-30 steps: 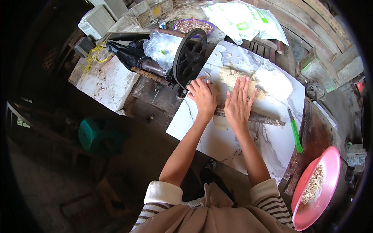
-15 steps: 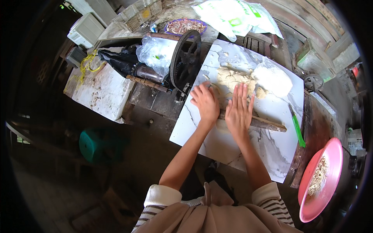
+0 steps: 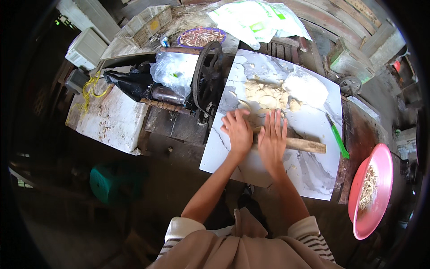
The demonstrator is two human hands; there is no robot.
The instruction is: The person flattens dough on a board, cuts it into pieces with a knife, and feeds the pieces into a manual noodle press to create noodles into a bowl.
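My left hand [image 3: 238, 134] lies flat with its fingers apart over the left part of a wooden rolling pin [image 3: 306, 145]. Beside it, my right hand [image 3: 272, 142] presses flat across the same pin, fingers stretched away from me. The pin's bare right end sticks out past that hand; what lies under my palms is hidden. Just beyond my fingertips sits a lumpy mound of pale dough [image 3: 265, 95], with a small loose piece [image 3: 294, 105] at its right. All this rests on a white marble-patterned board [image 3: 311, 177].
A clear bag of white powder [image 3: 307, 89] sits right of the dough. A green-handled knife [image 3: 339, 142] lies along the board's right edge. Lower right is a pink basin [image 3: 384, 179] with pale strips. Left stands a machine with a dark wheel [image 3: 207, 78]; a purple-rimmed tray [image 3: 201, 37] lies behind.
Both hands have drawn back toward me across the board, and the rolling pin has turned under them. My right fingertips have come away from the dough mound. The whole view has shifted slightly.
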